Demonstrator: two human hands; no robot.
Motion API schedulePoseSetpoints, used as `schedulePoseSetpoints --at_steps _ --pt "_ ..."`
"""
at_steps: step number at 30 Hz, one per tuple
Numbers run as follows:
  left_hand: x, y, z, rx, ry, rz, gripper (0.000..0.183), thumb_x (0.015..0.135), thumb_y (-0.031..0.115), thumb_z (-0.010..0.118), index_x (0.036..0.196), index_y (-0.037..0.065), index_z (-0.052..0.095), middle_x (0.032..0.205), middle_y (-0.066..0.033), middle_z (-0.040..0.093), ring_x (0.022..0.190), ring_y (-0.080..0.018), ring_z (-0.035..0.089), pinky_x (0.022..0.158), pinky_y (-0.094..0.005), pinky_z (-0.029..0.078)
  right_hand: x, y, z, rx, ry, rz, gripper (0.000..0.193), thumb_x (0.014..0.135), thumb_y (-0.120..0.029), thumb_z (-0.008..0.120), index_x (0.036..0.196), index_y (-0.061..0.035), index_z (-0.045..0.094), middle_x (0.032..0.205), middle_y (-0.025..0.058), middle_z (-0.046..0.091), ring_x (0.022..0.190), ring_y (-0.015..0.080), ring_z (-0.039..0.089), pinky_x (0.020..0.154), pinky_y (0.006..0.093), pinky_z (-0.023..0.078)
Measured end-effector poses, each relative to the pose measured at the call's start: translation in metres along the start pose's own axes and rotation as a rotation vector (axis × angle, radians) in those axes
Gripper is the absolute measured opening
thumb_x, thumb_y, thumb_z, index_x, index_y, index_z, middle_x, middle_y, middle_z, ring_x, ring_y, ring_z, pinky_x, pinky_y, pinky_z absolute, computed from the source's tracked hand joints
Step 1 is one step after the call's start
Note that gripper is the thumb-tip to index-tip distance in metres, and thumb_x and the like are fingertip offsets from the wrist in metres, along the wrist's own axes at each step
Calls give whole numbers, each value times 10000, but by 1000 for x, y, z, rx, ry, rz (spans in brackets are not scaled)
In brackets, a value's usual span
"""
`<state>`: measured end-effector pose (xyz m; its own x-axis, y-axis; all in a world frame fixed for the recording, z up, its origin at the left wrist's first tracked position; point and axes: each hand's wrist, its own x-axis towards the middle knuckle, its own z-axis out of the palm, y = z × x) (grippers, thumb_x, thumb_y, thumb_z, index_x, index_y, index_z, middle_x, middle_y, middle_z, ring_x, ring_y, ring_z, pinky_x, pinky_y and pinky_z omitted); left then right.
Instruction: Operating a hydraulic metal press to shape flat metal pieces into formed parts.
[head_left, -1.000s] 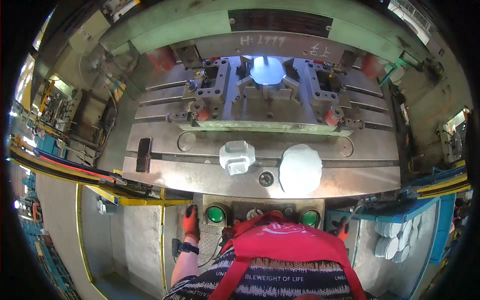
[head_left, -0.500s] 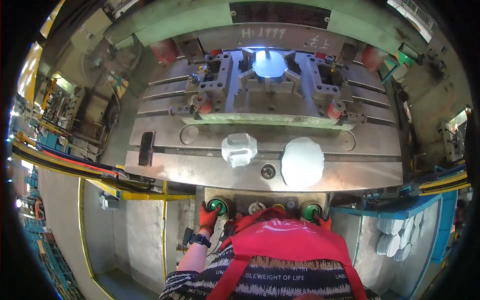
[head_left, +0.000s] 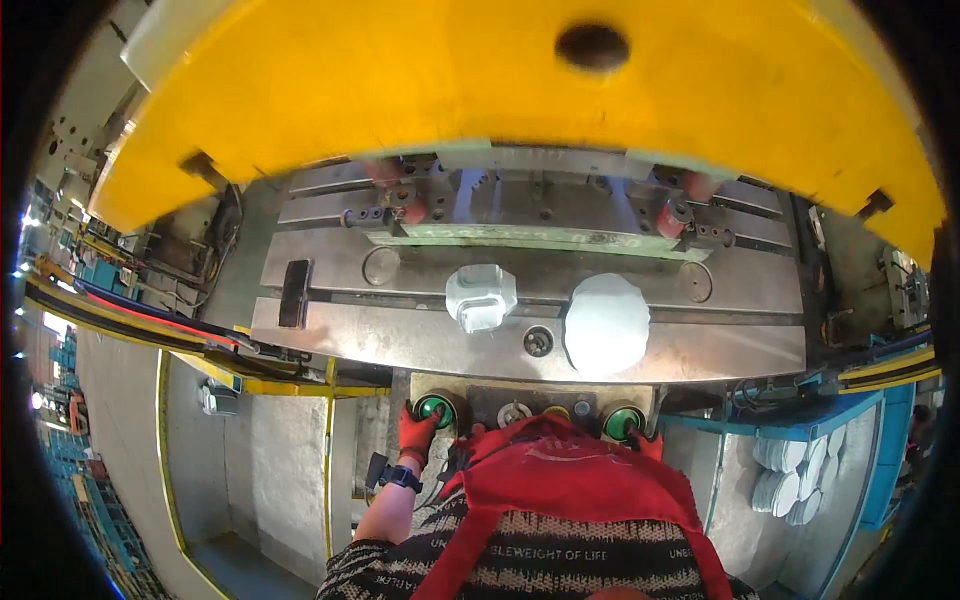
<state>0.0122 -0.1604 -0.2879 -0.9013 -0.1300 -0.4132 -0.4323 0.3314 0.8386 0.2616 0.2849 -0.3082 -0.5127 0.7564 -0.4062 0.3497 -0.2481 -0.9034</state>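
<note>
My left hand, in a red glove, grips the housing of a green push button, its thumb on the button. At the matching green button on the right is my right hand, also red-gloved and partly covered by the red apron, with its thumb on the button. Ahead on the metal press bed lie a formed silvery metal part and a flat round-edged stack of pale metal blanks. A big yellow press ram hides most of the lower die.
A black phone lies on the bed's left end. To the left, a yellow-edged bin holds a metal part; to the right, a blue-rimmed bin holds stacked blanks. Red posts flank the die.
The yellow ram has come down over the die, covering the lit blank that lay in it. Both hands have stayed at the green buttons.
</note>
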Motion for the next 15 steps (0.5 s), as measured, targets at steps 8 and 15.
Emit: schedulePoseSetpoints --at_steps 8,15 --pt "-17 40 5 -51 -17 -18 744 673 92 730 1311 -41 372 1184 -195 556 1052 -280 571 889 -347 461 9 6 -9 -113 -68 111 451 678 -140 781 1052 -4 569 923 69 649 767 131 612 673 293 502" --pt "0 -8 -2 -4 14 33 779 675 105 744 1328 -41 347 1176 -176 556 1051 -252 560 890 -344 457 -10 -40 5 -124 -127 125 487 680 -190 793 1079 -14 577 925 66 655 788 135 609 702 288 493"
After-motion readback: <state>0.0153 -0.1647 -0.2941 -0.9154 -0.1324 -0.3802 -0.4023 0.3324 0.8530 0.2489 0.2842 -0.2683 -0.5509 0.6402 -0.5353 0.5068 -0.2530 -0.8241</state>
